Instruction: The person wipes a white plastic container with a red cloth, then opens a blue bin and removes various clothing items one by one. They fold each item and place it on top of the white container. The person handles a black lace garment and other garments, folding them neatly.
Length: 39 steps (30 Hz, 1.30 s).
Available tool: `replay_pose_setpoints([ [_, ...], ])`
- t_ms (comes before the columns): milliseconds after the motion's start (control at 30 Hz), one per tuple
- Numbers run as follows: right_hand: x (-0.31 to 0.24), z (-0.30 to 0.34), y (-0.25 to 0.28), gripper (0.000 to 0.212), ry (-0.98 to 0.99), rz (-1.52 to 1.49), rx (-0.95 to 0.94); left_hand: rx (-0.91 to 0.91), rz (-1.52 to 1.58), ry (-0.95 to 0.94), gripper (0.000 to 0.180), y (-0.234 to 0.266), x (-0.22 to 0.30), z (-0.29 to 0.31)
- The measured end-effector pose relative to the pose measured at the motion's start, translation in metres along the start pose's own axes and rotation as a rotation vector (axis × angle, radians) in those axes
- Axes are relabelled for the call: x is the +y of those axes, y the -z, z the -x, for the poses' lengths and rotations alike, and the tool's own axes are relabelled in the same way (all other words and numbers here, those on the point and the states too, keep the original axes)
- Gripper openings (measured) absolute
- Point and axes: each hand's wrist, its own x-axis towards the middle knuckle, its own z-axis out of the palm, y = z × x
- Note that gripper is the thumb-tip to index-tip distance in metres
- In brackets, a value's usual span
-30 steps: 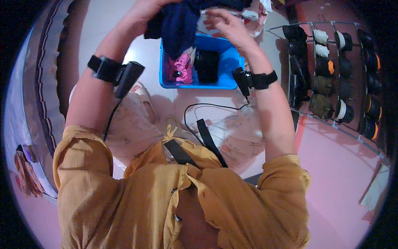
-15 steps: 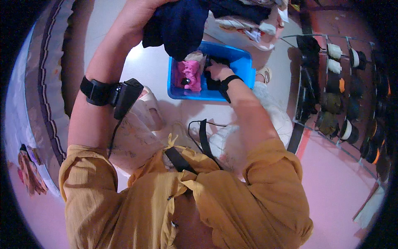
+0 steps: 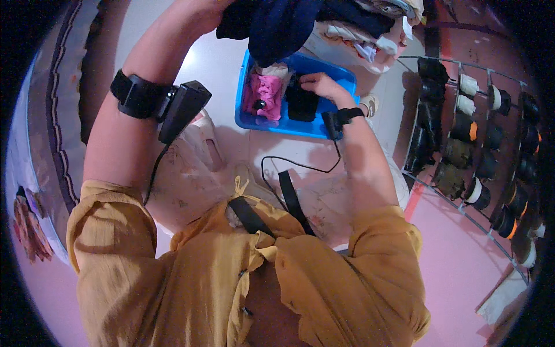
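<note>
Black cloth (image 3: pixel 302 106) lies beneath the right grip (image 3: pixel 322 87).

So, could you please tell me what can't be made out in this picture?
In the head view:
Left hand: fingers hidden by the top edge or navy cloth.
Right hand: whether it grips the black item, too dark.
Black object on pink cloth: too small to identify.
Navy cloth: upper end cut off by top edge.
</note>
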Motion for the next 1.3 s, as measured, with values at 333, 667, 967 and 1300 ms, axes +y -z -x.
replay_pose_setpoints([
  [333, -0.082, 0.094, 0.068, 0.044, 0.013, -0.268, -0.099, -0.037, -0.078, 0.094, 0.024, 0.002, -0.022, 0.011],
  [667, -0.06, 0.078, 0.01, 0.041, -0.061, -0.211, -0.212, -0.027, 0.008, 0.111, 0.023, 0.002, -0.028, 0.008],
  [967, -0.021, 0.044, -0.057, 0.043, -0.144, 0.079, -0.337, -0.072, -0.03, 0.072, 0.023, -0.003, -0.027, 0.011],
  [1300, -0.048, 0.055, -0.044, 0.043, -0.022, 0.035, -0.187, -0.041, -0.124, 0.201, 0.023, -0.012, -0.023, 0.011],
])
